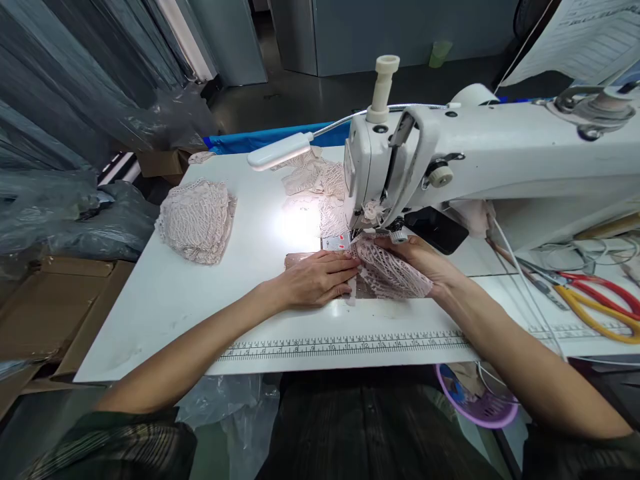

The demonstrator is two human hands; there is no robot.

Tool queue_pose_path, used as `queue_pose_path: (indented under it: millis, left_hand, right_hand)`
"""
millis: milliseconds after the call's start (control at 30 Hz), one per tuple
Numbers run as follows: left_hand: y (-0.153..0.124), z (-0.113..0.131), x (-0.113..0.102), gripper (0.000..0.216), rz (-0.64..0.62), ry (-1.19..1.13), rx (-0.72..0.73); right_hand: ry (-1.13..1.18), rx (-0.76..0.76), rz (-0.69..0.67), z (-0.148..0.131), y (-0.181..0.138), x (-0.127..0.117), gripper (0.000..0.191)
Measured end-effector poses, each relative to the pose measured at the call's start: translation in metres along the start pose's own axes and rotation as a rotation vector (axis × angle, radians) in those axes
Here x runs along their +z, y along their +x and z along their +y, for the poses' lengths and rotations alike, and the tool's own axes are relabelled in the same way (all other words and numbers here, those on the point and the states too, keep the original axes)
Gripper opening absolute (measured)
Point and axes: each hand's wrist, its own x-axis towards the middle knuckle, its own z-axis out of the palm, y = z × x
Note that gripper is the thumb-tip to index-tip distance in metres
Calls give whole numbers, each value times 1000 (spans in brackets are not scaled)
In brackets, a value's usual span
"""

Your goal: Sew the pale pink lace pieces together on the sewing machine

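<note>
A piece of pale pink lace fabric (393, 270) lies under the needle area of a white sewing machine (480, 147). My left hand (323, 279) rests flat on the lace's left edge, fingers stretched toward the metal needle plate (336, 243). At the right, my right hand (417, 257) grips the lace close to the presser foot, its fingertips partly hidden behind the fabric and the machine head. More lace (320, 177) spreads over the table behind the needle. Farther left sits a folded stack of lace pieces (197, 220).
A lit lamp (280, 151) hangs over the white table (165, 313). A black phone (437, 229) lies beneath the machine arm. Scissors with red and yellow handles (600, 303) are at the right. Below the table are a purple basket (493, 415) and, leftward, a cardboard box (55, 307).
</note>
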Motion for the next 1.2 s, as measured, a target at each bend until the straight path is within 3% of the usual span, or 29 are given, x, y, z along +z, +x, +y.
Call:
queue_pose_path:
  millis: [100, 233, 300, 367, 433, 567, 633, 767, 833, 967, 1100, 1200]
  left_hand:
    - [1, 1, -5, 31, 132, -222, -278]
    - [1, -13, -19, 49, 259, -835, -786]
    - [1, -19, -24, 62, 278, -1064, -917]
    - [0, -22, -25, 63, 293, -1100, -956]
    - [-2, -23, -24, 55, 286, -1051, -929]
    - [-2, -23, -21, 35, 260, -957, -850]
    - [3, -23, -22, 31, 243, -919, -829]
    - [18, -24, -24, 29, 169, -766, -897]
    - [26, -26, -21, 27, 144, -678, -886]
    - [37, -39, -10, 18, 138, -474, -648]
    - [33, -49, -14, 11, 134, 40, -428]
    - [20, -36, -31, 18, 167, 441, -247]
  right_hand:
    - [-20, -35, -32, 5, -7, 14, 23]
    - [-103, -135, -154, 9, -16, 42, 31]
    - [-241, -180, -319, 9, -17, 52, 39]
    - [-474, -241, -434, 7, -16, 51, 44]
    - [-754, -350, -379, 5, -13, 41, 42]
    - [-1183, -697, -59, 9, -8, 14, 30]
    - [-1296, -910, -82, 15, -6, 6, 29]
    - [-1424, -1200, -306, 33, 0, -1, 33]
    - [-1477, -1217, -337, 40, 3, -5, 32]
    - [-1512, -1156, -275, 48, 4, -10, 35]
    - [-1526, -1079, -180, 48, 2, -7, 34]
    - [-1471, -1065, -211, 41, 3, -9, 35]
